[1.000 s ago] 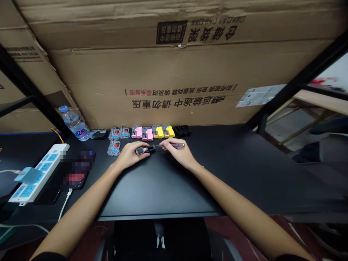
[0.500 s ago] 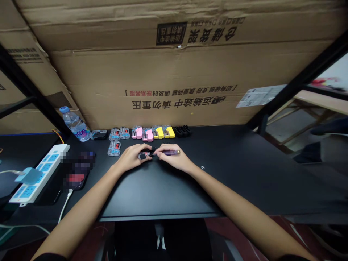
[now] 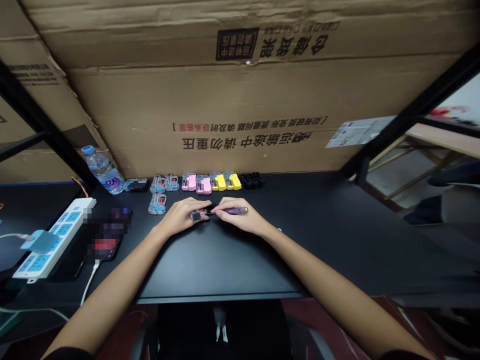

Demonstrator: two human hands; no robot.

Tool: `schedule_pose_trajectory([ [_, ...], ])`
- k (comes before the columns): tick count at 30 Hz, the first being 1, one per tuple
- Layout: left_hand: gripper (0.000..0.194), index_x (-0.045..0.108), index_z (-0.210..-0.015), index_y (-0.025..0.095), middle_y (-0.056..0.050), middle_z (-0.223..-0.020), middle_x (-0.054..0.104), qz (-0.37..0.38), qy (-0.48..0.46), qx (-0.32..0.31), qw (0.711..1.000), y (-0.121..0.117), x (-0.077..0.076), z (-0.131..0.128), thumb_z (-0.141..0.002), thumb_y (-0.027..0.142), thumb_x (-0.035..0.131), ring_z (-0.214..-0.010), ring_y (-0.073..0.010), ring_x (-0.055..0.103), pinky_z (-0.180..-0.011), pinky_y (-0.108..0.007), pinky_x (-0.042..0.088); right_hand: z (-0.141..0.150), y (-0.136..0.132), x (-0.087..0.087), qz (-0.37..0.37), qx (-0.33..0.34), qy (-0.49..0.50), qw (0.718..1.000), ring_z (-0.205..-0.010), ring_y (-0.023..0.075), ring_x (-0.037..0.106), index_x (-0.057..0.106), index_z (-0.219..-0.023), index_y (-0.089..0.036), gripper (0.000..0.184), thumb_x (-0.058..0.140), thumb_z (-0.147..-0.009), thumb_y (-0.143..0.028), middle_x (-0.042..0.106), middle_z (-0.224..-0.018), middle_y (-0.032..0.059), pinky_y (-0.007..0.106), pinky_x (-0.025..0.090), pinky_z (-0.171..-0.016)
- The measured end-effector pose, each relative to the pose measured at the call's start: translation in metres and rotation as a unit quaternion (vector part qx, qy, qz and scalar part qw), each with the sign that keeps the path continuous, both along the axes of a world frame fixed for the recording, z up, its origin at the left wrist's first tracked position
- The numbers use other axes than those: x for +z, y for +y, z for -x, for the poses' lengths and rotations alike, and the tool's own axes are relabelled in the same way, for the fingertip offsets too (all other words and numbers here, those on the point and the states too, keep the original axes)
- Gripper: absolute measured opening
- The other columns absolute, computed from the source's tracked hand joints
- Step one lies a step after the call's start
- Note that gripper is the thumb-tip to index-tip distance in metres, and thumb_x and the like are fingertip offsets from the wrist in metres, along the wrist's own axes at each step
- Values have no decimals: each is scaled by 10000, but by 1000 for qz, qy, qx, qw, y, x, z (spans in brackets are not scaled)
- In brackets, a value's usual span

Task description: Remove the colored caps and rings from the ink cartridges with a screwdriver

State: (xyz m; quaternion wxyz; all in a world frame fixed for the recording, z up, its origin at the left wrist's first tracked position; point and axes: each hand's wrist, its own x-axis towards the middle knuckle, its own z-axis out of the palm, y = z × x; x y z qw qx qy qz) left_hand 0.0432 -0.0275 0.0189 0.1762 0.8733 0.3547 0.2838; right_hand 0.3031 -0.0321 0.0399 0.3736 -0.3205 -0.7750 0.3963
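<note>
My left hand is closed around a small clear plastic device with a dark end and a bit of red, held low over the black desk. My right hand pinches a screwdriver with a see-through purple handle. Its shaft points left, and its tip meets the device or lies very close to it; the fingers hide the exact contact. Just behind the hands sits a row of similar small devices: clear ones, pink ones and yellow ones. Black parts end the row at the right.
A water bottle and a dark clear-cased device stand at the back left. A white power strip and a phone with a white cable lie at the left. Cardboard walls the back. A tiny white piece lies by my right forearm.
My right hand and the screwdriver have shifted very slightly left. My right forearm now partly covers the tiny white piece. My left hand keeps its grip on the device.
</note>
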Motion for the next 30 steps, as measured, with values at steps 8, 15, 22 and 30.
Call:
schedule_pose_trajectory([
  [8, 477, 702, -1426, 285, -81, -1217, 801, -5, 3, 17, 1000, 1, -1, 2, -979, 448, 737, -1050, -245, 735, -941, -371, 586, 1, -3, 1, 22, 10, -6, 1000, -795, 192, 691, 863, -1038, -227, 256, 704, -955, -410, 758, -930, 64, 330, 547, -744],
  [15, 480, 697, -1432, 269, -85, -1208, 802, -19, 4, 8, 1000, 3, -6, 2, -992, 459, 722, -1032, -240, 741, -929, -375, 595, 4, -2, -2, 121, -2, 24, 992, -724, 189, 702, 832, -911, -175, 373, 713, -933, -528, 767, -801, 55, 331, 576, -740],
  [22, 466, 700, -1417, 256, -70, -1202, 807, -35, 11, 16, 999, 4, -10, 1, -996, 455, 717, -1031, -232, 750, -919, -367, 600, 10, -5, -4, 133, -30, 54, 989, -673, 178, 698, 836, -893, -174, 377, 730, -912, -536, 759, -753, 47, 313, 579, -690],
  [30, 419, 718, -1367, 226, -82, -1260, 798, -92, 30, 44, 994, 1, -10, -5, -1005, 438, 696, -1087, -250, 756, -948, -385, 613, 21, -9, -7, 194, -95, 117, 969, -592, 176, 706, 815, -804, -161, 375, 782, -847, -533, 768, -703, 61, 307, 604, -625],
])
